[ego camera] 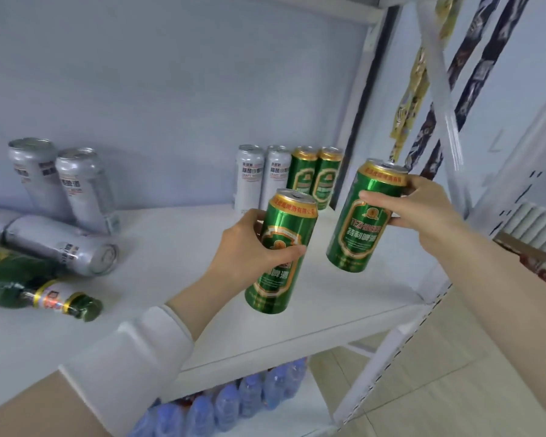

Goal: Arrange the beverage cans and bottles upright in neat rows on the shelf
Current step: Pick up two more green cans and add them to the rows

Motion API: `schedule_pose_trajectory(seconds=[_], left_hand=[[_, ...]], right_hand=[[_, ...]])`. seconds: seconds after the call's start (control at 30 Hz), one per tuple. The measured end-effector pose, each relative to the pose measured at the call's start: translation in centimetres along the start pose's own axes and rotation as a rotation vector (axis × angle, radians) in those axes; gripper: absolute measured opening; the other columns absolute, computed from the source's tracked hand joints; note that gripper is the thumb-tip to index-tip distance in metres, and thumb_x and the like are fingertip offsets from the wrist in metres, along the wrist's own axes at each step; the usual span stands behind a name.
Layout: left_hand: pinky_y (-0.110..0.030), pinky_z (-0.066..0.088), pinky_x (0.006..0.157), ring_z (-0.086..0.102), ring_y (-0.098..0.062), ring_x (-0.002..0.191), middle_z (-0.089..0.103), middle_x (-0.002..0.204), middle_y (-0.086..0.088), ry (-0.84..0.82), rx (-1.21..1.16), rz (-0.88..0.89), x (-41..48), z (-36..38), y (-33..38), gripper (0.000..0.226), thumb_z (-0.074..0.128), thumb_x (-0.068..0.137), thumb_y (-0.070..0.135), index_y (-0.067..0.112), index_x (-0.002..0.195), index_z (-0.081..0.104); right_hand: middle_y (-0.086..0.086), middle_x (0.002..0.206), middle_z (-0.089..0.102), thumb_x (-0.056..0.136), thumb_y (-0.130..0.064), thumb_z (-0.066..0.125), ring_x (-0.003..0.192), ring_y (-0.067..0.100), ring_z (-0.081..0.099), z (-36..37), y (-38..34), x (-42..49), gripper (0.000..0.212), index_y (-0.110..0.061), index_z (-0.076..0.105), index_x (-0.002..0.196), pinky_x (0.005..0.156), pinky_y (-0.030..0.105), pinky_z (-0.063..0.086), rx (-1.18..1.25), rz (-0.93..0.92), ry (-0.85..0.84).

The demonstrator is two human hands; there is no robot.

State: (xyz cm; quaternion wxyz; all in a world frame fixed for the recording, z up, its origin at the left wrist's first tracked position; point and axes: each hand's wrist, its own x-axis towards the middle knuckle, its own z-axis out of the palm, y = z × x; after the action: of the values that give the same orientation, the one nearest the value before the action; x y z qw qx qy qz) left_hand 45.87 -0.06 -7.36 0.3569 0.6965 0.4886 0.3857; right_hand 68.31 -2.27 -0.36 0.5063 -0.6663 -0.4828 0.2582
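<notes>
Left hand (249, 247) wrapped around a tall green aluminium beer can with gold trim (281, 250), thumb across the label, can upright with a slight tilt, held above the front-middle of the white metal shelf board (177, 247); can't tell if its base touches the board. Right hand (420, 212) grips a 2nd matching green gold-trimmed can (364, 216) from the right side, fingers over the upper body, also near upright, held over the right part of the board. The 2 held cans are near each other, not touching. At the back right corner, 1 upright row of 4: 2 silver-white beer cans (262, 175) on the left, 2 green beer cans (316, 173) on the right, packed side by side. At the far left, 2 silver cans leaning against the back wall (60, 181), more silver cans lying on their sides (60, 247) in front of them, and a dark green glass bottle with a gold-and-white neck label (38, 294) lying flat nearest the front edge. Lower shelf holds a row of clear blue-tinted plastic water bottles (234, 402). White sleeve (130, 367) on the left forearm.
</notes>
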Motion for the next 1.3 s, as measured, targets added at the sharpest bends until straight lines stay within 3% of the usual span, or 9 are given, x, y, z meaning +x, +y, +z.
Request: schedule_pose_trajectory(seconds=[0.2,0.43,0.7,0.83,1.0,1.2,1.3], left_hand=[[-0.019,0.042,0.071,0.057,-0.007,0.082,0.059,0.092,0.008,0.136,-0.015,-0.068,4.8,6.3,2.4,0.06,0.082,0.062,0.038,0.02,0.109,0.05],[-0.026,0.045,0.08,0.056,-0.014,0.092,0.056,0.098,0.004,0.233,-0.075,-0.127,11.0,9.4,2.0,0.07,0.083,0.064,0.032,0.013,0.119,0.044],[-0.025,0.044,0.081,0.056,-0.012,0.093,0.058,0.106,0.003,0.272,-0.092,-0.137,16.5,12.5,0.4,0.076,0.084,0.062,0.028,0.013,0.123,0.042],[-0.025,0.044,0.083,0.056,-0.014,0.099,0.06,0.118,-0.001,0.323,-0.07,-0.164,18.3,14.0,-0.1,0.077,0.085,0.061,0.03,0.014,0.123,0.041],[-0.025,0.043,0.084,0.053,-0.012,0.099,0.058,0.121,-0.001,0.388,-0.047,-0.157,19.3,14.9,-0.5,0.079,0.085,0.061,0.03,0.014,0.125,0.04],[-0.024,0.042,0.084,0.053,-0.01,0.098,0.058,0.12,0.0,0.422,-0.031,-0.128,19.9,15.9,-0.8,0.08,0.086,0.059,0.03,0.014,0.123,0.041],[-0.025,0.042,0.086,0.054,-0.012,0.104,0.057,0.121,0.001,0.408,-0.055,-0.128,20.2,16.1,-1.2,0.083,0.086,0.058,0.03,0.014,0.125,0.04]], right_hand=[[0.002,0.113,0.064,0.057,-0.025,0.087,0.102,0.019,0.061,-2.2,3.8,7.2,0.066,-0.013,0.059,0.116,0.091,0.04,0.052,-0.052,-0.034,-0.031],[0.004,0.126,0.056,0.054,-0.024,0.089,0.113,0.02,0.056,-0.9,6.9,14.2,0.085,-0.009,0.048,0.127,0.096,0.044,0.05,0.023,-0.048,-0.045],[0.002,0.125,0.061,0.055,-0.024,0.087,0.116,0.017,0.055,0.7,9.7,19.2,0.08,-0.012,0.053,0.126,0.099,0.042,0.047,0.041,-0.052,-0.16],[-0.004,0.113,0.061,0.063,-0.012,0.083,0.103,0.011,0.056,1.5,10.6,20.5,0.071,-0.012,0.053,0.127,0.086,0.027,0.045,0.126,-0.067,-0.18],[-0.007,0.106,0.058,0.067,-0.008,0.08,0.091,0.004,0.054,2.4,11.2,21.2,0.065,-0.014,0.053,0.126,0.082,0.024,0.043,0.222,-0.074,-0.175],[-0.008,0.107,0.058,0.071,-0.008,0.077,0.105,0.013,0.057,3.0,11.8,21.3,0.064,-0.019,0.05,0.128,0.086,0.027,0.046,0.271,-0.114,-0.23],[-0.015,0.103,0.057,0.075,-0.005,0.073,0.102,0.009,0.057,3.1,12.2,21.2,0.066,-0.021,0.046,0.132,0.082,0.022,0.046,0.342,-0.115,-0.262]])
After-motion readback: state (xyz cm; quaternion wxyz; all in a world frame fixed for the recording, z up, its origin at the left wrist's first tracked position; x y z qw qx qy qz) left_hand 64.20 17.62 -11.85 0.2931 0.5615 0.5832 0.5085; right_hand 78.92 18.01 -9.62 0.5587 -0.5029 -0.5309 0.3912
